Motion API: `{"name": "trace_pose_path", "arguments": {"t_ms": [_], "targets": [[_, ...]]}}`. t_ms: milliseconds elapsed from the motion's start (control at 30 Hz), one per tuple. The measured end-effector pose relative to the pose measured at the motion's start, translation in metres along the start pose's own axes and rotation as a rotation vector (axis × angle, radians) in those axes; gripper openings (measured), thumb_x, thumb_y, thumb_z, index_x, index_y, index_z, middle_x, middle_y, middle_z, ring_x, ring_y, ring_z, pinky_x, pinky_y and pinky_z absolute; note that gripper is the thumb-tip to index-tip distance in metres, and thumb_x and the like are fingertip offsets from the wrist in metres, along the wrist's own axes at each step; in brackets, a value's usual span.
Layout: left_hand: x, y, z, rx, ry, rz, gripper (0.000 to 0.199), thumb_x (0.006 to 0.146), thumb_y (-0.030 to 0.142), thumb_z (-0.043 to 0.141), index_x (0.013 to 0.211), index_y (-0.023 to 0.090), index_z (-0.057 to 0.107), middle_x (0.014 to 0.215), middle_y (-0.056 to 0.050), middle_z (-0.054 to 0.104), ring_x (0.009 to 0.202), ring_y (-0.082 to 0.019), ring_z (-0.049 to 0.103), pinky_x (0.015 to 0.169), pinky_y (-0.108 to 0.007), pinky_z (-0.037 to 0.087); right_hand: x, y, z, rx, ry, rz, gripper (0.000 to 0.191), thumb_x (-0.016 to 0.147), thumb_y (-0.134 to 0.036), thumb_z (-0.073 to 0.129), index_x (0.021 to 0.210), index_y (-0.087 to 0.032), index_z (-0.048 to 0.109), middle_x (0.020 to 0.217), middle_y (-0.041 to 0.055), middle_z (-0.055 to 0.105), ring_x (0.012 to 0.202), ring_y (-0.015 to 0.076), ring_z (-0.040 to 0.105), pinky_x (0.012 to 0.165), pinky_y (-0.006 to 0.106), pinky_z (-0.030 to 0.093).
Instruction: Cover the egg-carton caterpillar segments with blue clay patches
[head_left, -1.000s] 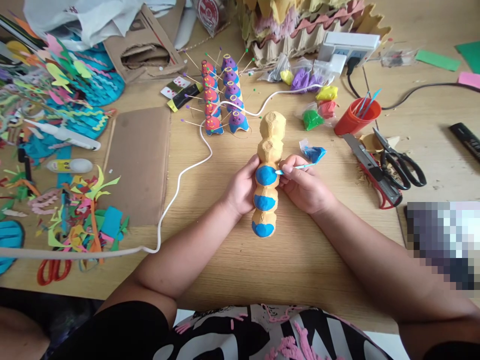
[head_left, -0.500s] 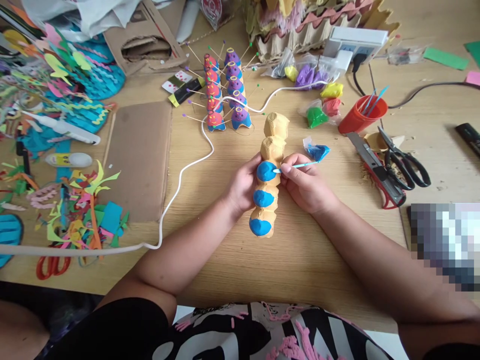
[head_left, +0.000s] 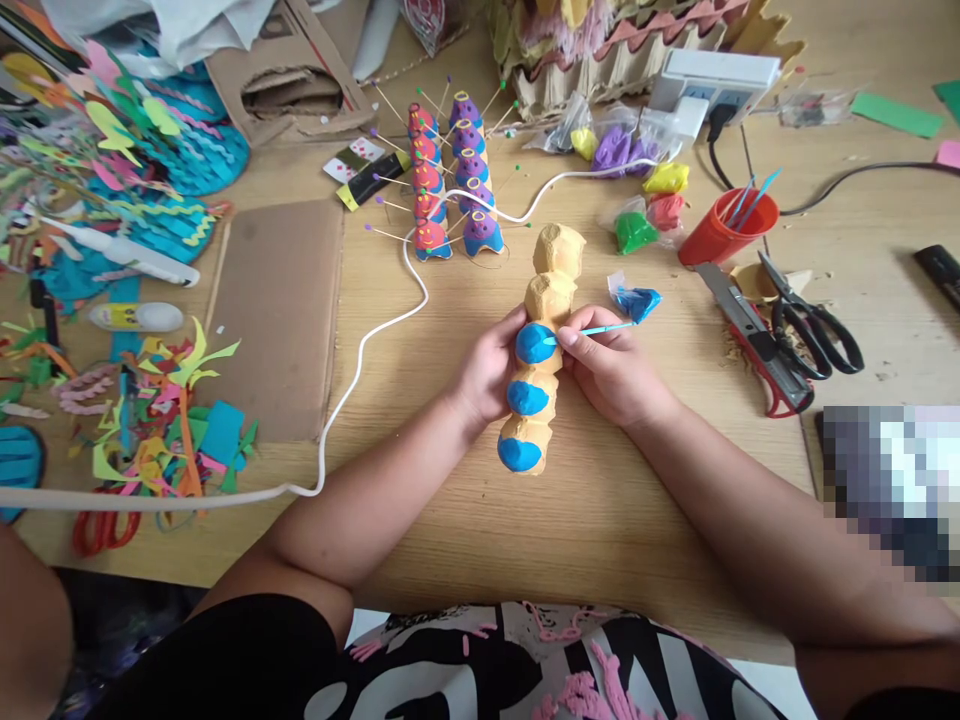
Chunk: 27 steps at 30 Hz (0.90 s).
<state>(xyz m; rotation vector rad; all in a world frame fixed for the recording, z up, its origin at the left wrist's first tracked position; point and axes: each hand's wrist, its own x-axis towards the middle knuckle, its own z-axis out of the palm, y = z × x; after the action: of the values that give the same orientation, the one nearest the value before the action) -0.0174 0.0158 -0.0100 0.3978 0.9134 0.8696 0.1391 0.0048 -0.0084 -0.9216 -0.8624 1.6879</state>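
A yellow egg-carton strip (head_left: 550, 298) of several bumps lies lengthwise before me, its three nearer bumps partly covered with blue clay (head_left: 528, 398). My left hand (head_left: 491, 370) grips the strip's left side, with some fingers hidden beneath it. In my right hand (head_left: 611, 365) a thin light-blue modelling tool (head_left: 600, 329) is pinched between thumb and fingers. Its tip touches the blue clay on the third bump from the near end. An open packet of blue clay (head_left: 636, 300) rests just past my right hand.
Two finished-looking caterpillar strips (head_left: 427, 180) with pins stand further back. A white cable (head_left: 364, 350) crosses the table. To the right are an orange cup (head_left: 731, 228), a utility knife (head_left: 750, 330) and black scissors (head_left: 814, 325). Cardboard (head_left: 277, 320) and paper scraps (head_left: 165, 430) lie left.
The far end of the egg-carton strip has tilted slightly to the right. The tool's tip has shifted a little on the blue clay of the third bump.
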Motion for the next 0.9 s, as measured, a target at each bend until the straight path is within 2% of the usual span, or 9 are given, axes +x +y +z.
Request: {"name": "trace_pose_path", "arguments": {"t_ms": [300, 467, 700, 900], "targets": [[-0.006, 0.001, 0.012, -0.029, -0.002, 0.028, 0.046, 0.094, 0.071, 0.076, 0.104, 0.027, 0.085, 0.112, -0.011, 0.090, 0.131, -0.041, 0.081, 0.100, -0.052, 0.069, -0.001, 0.002, 0.000, -0.014, 0.026, 0.000, 0.060, 0.067, -0.061, 0.108, 0.080, -0.026, 0.061, 0.071, -0.0051, 0.059, 0.070, 0.0155, 0.052, 0.069, 0.033, 0.043], [-0.004, 0.001, 0.009, 0.004, 0.011, 0.043, 0.045, 0.093, 0.071, 0.076, 0.105, 0.029, 0.085, 0.109, -0.011, 0.090, 0.129, -0.042, 0.082, 0.099, -0.054, 0.069, 0.000, 0.000, -0.001, -0.010, 0.023, 0.000, 0.062, 0.066, -0.061, 0.110, 0.077, -0.026, 0.060, 0.070, -0.0049, 0.059, 0.069, 0.0155, 0.053, 0.069, 0.034, 0.045], [-0.001, 0.001, 0.003, 0.031, 0.034, 0.029, 0.043, 0.093, 0.073, 0.076, 0.093, 0.030, 0.082, 0.096, -0.009, 0.088, 0.113, -0.040, 0.085, 0.091, -0.053, 0.068, 0.002, -0.006, -0.003, 0.072, -0.027, 0.033, 0.061, 0.063, -0.057, 0.111, 0.073, -0.025, 0.060, 0.067, -0.0053, 0.060, 0.068, 0.0146, 0.054, 0.068, 0.033, 0.045], [-0.003, 0.000, 0.007, 0.031, 0.011, 0.054, 0.047, 0.091, 0.074, 0.076, 0.102, 0.029, 0.084, 0.106, -0.011, 0.089, 0.125, -0.044, 0.082, 0.094, -0.056, 0.068, 0.001, -0.002, 0.000, 0.052, -0.011, 0.026, 0.062, 0.065, -0.056, 0.111, 0.073, -0.025, 0.059, 0.069, -0.0046, 0.063, 0.068, 0.0145, 0.055, 0.068, 0.033, 0.046]]}}
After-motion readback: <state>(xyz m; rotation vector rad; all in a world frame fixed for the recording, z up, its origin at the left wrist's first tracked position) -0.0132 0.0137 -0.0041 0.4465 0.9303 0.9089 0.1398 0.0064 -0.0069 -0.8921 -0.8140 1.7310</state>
